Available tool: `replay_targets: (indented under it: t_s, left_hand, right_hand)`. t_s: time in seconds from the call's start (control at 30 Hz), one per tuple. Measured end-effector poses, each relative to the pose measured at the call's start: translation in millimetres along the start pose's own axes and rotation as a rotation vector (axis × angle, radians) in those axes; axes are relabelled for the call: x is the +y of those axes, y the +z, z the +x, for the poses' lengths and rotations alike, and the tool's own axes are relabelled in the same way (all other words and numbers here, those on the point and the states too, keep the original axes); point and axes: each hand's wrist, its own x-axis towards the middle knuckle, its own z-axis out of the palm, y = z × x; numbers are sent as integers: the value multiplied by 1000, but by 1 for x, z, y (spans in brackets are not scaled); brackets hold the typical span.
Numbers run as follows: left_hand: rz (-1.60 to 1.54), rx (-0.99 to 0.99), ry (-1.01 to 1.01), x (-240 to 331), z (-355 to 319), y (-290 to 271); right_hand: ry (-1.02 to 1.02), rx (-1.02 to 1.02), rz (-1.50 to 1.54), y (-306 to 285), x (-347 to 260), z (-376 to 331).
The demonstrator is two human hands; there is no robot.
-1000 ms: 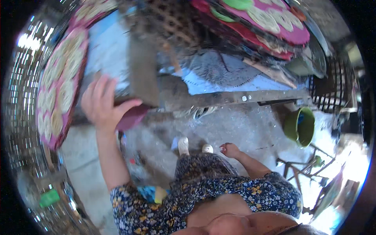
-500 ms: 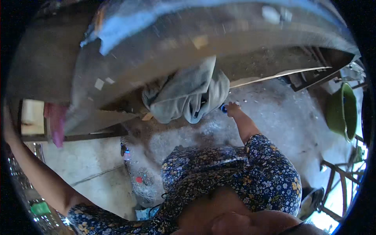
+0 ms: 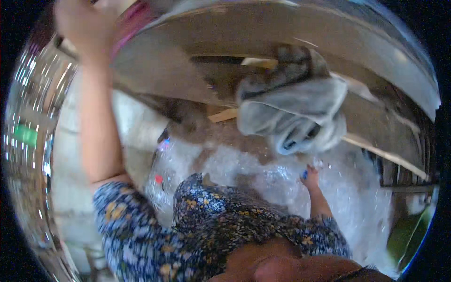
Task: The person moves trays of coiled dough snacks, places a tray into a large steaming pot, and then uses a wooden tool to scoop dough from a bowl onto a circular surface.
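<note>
My left hand (image 3: 87,26) is raised at the far upper left, close to a pink cloth (image 3: 134,21). Motion smears its fingers, so what it holds, if anything, is hidden. Low on the right, my right hand (image 3: 311,178) is closed around a small blue object (image 3: 305,174), its kind too small to make out. Above and left of that hand, a rumpled grey cloth (image 3: 291,113) hangs at the wooden table (image 3: 197,35), apart from my fingers.
A wooden bar (image 3: 385,155) slants past the grey cloth on the right. A green tub (image 3: 411,235) stands at the lower right. On the dusty floor (image 3: 357,207) to the left lies a small red piece (image 3: 159,179). A green patch (image 3: 26,135) shows at the left rim.
My left arm has swung up and inward from the left rim. The view has turned, shifting the grey cloth rightward. My right hand, still with the blue object, appears lower and farther right.
</note>
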Motion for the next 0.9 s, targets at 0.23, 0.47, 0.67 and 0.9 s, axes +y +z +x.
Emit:
replay_targets:
  t_s: [0.23, 0.47, 0.67, 0.9]
  left_hand:
    - [58, -769, -727, 81, -336, -92]
    - [134, -2086, -1112, 168, -597, -127]
    - [-14, -2249, -1243, 168, -629, -71]
    - [-106, -2360, -1172, 159, -657, -53]
  right_hand:
    - [350, -171, -44, -61, 24, -87]
    - [527, -4, -170, -39, 77, -187]
    - [621, -87, -225, -80, -5, -204]
    - [570, -114, -265, -142, -97, -184]
